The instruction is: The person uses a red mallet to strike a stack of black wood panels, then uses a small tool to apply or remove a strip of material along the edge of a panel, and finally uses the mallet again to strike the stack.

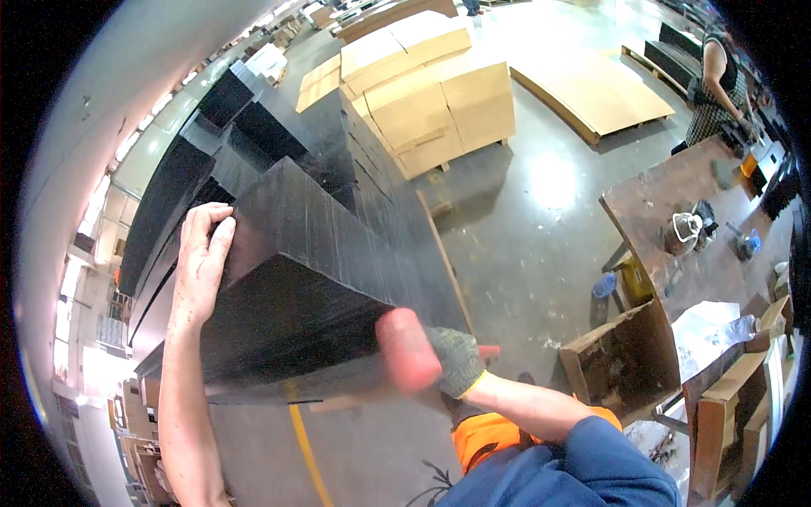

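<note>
The bare left hand lies flat and open on the far side of one tall stack of black sheets. The gloved right hand grips its near corner at 6 o'clock. Two tan box stacks stand at 12 o'clock.

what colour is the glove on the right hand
Grey knit with a red-coated fingertip part and a yellow cuff edge, on the right hand; seen in the head view.

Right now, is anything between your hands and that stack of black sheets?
Nothing visible. The left hand lies flat on the stack of black sheets at its left end, and the gloved right hand presses against its near right corner.
</note>
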Demonstrator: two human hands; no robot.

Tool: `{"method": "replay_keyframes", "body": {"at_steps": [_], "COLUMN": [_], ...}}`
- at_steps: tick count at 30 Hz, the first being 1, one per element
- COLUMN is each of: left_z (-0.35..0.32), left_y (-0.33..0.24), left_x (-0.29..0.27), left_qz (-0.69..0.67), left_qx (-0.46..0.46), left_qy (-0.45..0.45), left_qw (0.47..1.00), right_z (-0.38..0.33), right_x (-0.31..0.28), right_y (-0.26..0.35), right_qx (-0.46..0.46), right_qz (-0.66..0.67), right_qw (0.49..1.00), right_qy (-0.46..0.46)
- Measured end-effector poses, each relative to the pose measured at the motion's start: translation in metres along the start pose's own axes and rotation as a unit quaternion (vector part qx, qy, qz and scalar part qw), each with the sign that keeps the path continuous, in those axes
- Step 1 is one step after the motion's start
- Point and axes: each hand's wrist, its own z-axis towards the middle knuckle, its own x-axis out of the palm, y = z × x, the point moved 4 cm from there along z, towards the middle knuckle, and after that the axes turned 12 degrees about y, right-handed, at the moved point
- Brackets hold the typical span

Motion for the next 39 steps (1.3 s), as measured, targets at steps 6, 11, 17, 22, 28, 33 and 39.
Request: {"method": "replay_keyframes", "body": {"at_steps": [6, 11, 17, 22, 28, 33, 39], "left_z": [0.0, 0.0, 0.0, 0.0, 0.001, 0.001, 0.001], "left_y": [-0.001, -0.001, -0.001, -0.001, 0.0, -0.001, -0.001], "left_x": [-0.001, 0.0, -0.001, -0.001, -0.001, -0.002, -0.002], "left_qz": [0.0, -0.006, -0.01, -0.015, -0.022, -0.015, -0.014], "left_qx": [0.009, -0.004, -0.01, -0.007, -0.02, -0.022, -0.021], "left_qy": [-0.006, -0.005, -0.001, -0.006, -0.001, 0.002, 0.004], "left_qw": [1.0, 1.0, 1.0, 1.0, 1.0, 1.0, 1.0], "right_z": [0.011, -0.002, -0.014, -0.009, 0.021, 0.048, 0.055], "right_x": [0.008, -0.002, -0.023, -0.042, -0.059, -0.064, -0.074], "right_y": [0.004, 0.015, 0.016, 0.039, 0.068, 0.073, 0.066], "right_qx": [-0.016, -0.029, -0.025, -0.025, -0.043, -0.086, -0.093], "right_qz": [0.341, 0.209, 0.167, -0.031, -0.217, -0.101, -0.239], "right_qw": [0.94, 0.975, 0.985, 0.999, 0.975, 0.99, 0.966], "right_qy": [0.021, 0.074, -0.031, -0.034, -0.023, -0.039, -0.027]}}
